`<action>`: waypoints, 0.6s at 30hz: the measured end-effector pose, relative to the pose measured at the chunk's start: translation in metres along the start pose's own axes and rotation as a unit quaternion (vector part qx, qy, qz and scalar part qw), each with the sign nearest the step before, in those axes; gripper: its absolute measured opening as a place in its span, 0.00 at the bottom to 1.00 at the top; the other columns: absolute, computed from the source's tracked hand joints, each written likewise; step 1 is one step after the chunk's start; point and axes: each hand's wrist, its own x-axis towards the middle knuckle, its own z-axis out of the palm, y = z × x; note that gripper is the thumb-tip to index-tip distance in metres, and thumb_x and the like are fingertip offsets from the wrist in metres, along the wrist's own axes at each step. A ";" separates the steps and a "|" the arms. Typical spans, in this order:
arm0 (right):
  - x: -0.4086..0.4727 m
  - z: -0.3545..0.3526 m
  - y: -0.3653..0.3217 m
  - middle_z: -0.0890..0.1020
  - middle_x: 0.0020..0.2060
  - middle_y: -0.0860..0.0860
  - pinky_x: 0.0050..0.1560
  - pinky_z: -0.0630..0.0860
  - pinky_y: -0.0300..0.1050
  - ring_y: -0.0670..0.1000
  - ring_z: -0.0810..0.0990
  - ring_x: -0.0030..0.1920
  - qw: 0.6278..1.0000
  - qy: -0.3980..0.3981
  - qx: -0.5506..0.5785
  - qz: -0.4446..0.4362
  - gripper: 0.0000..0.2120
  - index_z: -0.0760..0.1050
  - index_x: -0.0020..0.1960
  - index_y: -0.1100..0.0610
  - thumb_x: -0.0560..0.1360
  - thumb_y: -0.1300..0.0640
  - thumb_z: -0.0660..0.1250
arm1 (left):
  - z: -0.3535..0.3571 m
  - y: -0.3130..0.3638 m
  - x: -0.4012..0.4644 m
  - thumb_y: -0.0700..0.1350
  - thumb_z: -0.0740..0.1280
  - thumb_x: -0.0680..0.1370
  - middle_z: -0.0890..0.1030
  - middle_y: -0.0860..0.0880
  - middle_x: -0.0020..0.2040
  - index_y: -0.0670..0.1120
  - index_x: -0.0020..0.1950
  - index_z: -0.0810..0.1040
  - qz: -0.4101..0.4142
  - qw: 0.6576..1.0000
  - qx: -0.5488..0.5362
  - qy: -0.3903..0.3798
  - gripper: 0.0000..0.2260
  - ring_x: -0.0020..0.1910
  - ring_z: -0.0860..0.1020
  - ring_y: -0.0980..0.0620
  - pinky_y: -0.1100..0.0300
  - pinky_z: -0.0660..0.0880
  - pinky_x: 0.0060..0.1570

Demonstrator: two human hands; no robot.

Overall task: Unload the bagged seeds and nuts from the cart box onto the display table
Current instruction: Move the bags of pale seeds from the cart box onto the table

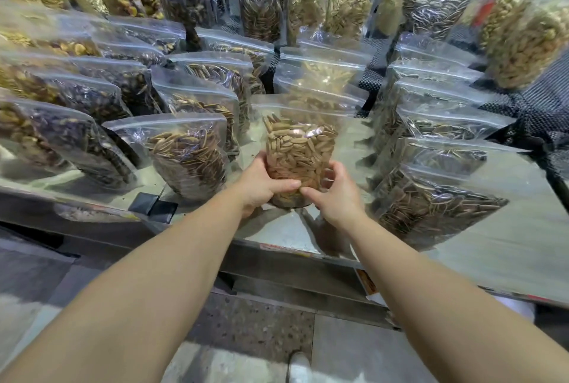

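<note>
A clear zip bag of pale tan seeds [300, 148] stands upright near the front edge of the metal display table [286, 232], in a gap between two rows of bags. My left hand [264, 182] grips its lower left side, thumb across the front. My right hand [334, 191] holds its lower right side, fingers curled on the bag. The bag's base is hidden behind my hands. The cart box is not in view.
Rows of upright seed and nut bags fill the table: brown seeds [189, 155] to the left, striped sunflower seeds [428, 207] to the right, more bags behind. A black patterned cloth [542, 105] lies at right. Speckled floor [261, 327] is below the table edge.
</note>
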 end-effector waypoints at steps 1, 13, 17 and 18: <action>0.001 0.002 -0.001 0.76 0.52 0.44 0.56 0.73 0.39 0.44 0.75 0.54 1.000 0.006 -0.008 -0.003 0.30 0.67 0.69 0.53 0.71 0.57 0.76 | -0.001 -0.001 0.000 0.36 0.79 0.68 0.80 0.48 0.60 0.46 0.68 0.67 0.001 0.999 0.047 -0.001 0.33 0.61 0.79 0.50 0.55 0.76 0.61; 0.021 0.001 0.003 0.80 0.51 0.46 0.58 0.76 0.40 0.45 0.80 0.51 0.997 0.046 0.058 -0.008 0.22 0.70 0.63 0.53 0.72 0.63 0.73 | 0.006 0.006 0.022 0.38 0.78 0.70 0.79 0.49 0.57 0.44 0.66 0.71 0.047 0.970 0.233 0.057 0.27 0.56 0.78 0.51 0.60 0.72 0.58; 0.027 0.002 0.004 0.81 0.51 0.47 0.60 0.76 0.44 0.46 0.80 0.53 0.997 0.046 0.066 -0.005 0.21 0.70 0.62 0.52 0.73 0.64 0.72 | 0.007 0.008 0.027 0.38 0.78 0.71 0.79 0.49 0.57 0.44 0.67 0.71 0.047 0.970 0.230 0.059 0.28 0.55 0.77 0.52 0.60 0.73 0.59; 0.028 0.003 0.004 0.80 0.51 0.46 0.60 0.76 0.44 0.46 0.80 0.53 0.997 0.047 0.064 -0.003 0.21 0.70 0.62 0.52 0.73 0.64 0.72 | 0.007 0.009 0.027 0.37 0.77 0.71 0.79 0.50 0.56 0.44 0.67 0.71 0.045 0.972 0.224 0.058 0.27 0.54 0.77 0.53 0.62 0.72 0.57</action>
